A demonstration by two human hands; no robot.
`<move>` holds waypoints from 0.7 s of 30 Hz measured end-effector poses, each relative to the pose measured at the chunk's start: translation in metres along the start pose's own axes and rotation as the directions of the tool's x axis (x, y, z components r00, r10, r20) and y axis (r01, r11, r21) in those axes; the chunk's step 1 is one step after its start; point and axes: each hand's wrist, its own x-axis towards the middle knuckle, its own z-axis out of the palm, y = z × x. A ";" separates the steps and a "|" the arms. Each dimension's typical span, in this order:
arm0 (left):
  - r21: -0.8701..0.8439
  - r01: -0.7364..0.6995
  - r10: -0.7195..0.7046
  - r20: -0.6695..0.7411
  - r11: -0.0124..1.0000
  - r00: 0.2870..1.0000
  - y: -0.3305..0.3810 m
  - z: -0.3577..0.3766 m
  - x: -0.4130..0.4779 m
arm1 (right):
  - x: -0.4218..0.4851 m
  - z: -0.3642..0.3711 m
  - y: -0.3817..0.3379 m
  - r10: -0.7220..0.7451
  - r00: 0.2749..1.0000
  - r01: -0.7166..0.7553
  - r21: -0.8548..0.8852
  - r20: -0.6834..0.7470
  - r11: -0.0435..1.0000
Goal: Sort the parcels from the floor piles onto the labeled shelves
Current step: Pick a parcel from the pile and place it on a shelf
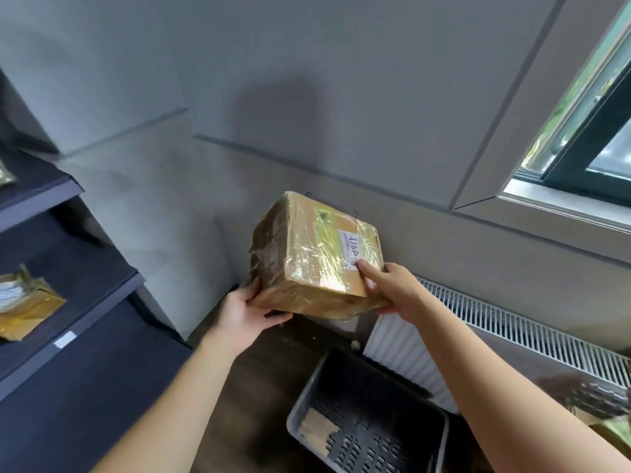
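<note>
Two grips hold the parcel (316, 256) in the air near the shelves (88, 278). My left grip (246, 310) wraps its corner and my right grip (389, 285) pinches by the label (351, 247), probably so I can read it.

A: Views?
B: One only, head-worn, wide-angle. It looked forward and down toward the wall (307, 80), frame rolled sideways.
A: How near?
B: Near. The parcel (317, 254) sat mid-frame, close ahead. The shelves (51, 302) clipped the left edge, the window (587, 131) the top right, and the crate (368, 421) sat low by the bottom edge.
</note>
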 end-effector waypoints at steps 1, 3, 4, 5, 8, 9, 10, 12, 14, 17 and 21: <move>0.060 -0.017 0.019 -0.033 0.998 0.999 0.005 -0.001 -0.002 | -0.003 0.002 -0.003 -0.011 1.000 0.012 0.003 -0.020 1.000; 0.258 -0.060 0.093 -0.117 0.964 0.989 0.013 -0.001 -0.004 | -0.010 0.006 -0.010 -0.054 0.996 0.054 -0.005 -0.074 0.999; 0.362 -0.073 0.138 -0.158 0.929 0.978 0.016 -0.001 -0.006 | -0.013 0.008 -0.013 -0.080 0.992 0.079 -0.011 -0.097 0.997; 0.444 -0.082 0.179 -0.181 0.892 0.967 0.018 0.000 -0.007 | -0.016 0.011 -0.016 -0.103 0.987 0.101 -0.023 -0.119 0.995; 0.556 -0.120 0.250 -0.165 0.822 0.954 0.023 0.002 -0.013 | -0.025 0.020 -0.025 -0.163 0.970 0.150 -0.083 -0.180 0.985; 0.565 -0.111 0.246 -0.168 0.818 0.955 0.024 0.002 -0.016 | -0.028 0.022 -0.028 -0.175 0.965 0.159 -0.095 -0.196 0.983; 0.562 -0.082 0.223 -0.187 0.823 0.957 0.026 0.001 -0.019 | -0.031 0.025 -0.030 -0.175 0.963 0.157 -0.103 -0.204 0.982; 0.538 -0.028 0.169 -0.215 0.842 0.962 0.031 -0.001 -0.026 | -0.036 0.030 -0.035 -0.153 0.963 0.131 -0.109 -0.221 0.985; 0.528 -0.038 0.173 -0.208 0.849 0.963 0.034 -0.002 -0.029 | -0.040 0.036 -0.036 -0.125 0.960 0.110 -0.075 -0.249 0.991; 0.513 -0.074 0.217 -0.224 0.855 0.950 0.038 0.000 -0.031 | -0.044 0.047 -0.037 -0.095 0.949 0.095 -0.012 -0.300 0.995; 0.481 -0.139 0.296 -0.267 0.866 0.917 0.040 0.004 -0.033 | -0.047 0.061 -0.044 -0.091 0.933 0.115 0.050 -0.349 0.992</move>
